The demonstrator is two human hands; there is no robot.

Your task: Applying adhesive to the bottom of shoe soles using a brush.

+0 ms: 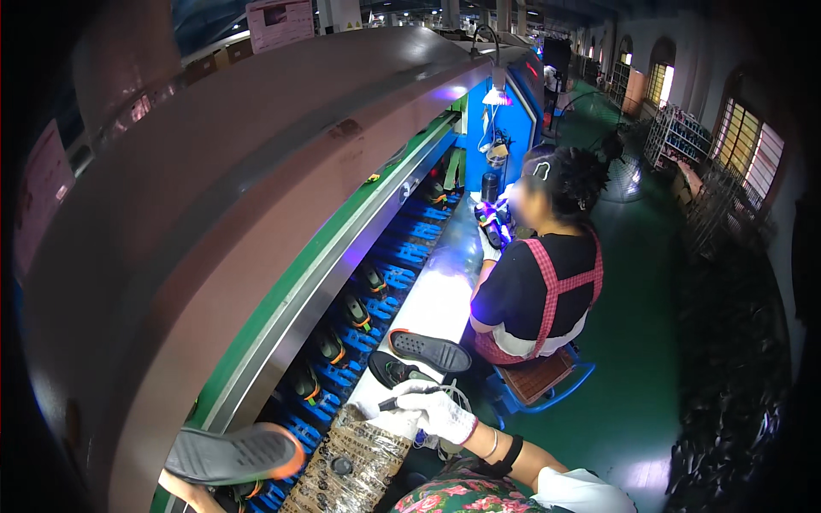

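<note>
At the lower left, a grey shoe sole (pixel 231 453) with an orange end is held up over the conveyor's edge. My left hand (pixel 181 489) is mostly hidden behind it; only bare skin shows below. My right hand (pixel 436 412), in a white glove, is closed around a short dark stick-like piece (pixel 389 403), whose kind I cannot make out. Just beyond the glove, a black shoe (pixel 392 369) lies on the white work surface (pixel 428 301). Touching or close beside it is another dark sole (pixel 430 350) with an orange edge, tread side up. Pale laces (pixel 457 395) show by the glove.
A cardboard piece (pixel 346 462) wrapped in clear film lies before me. Blue conveyor racks (pixel 342 376) carry several shoes along the left, under a big machine hood (pixel 256 137). A co-worker (pixel 543 274) sits ahead on a stool (pixel 539 380), handling a shoe under a lamp (pixel 496 96).
</note>
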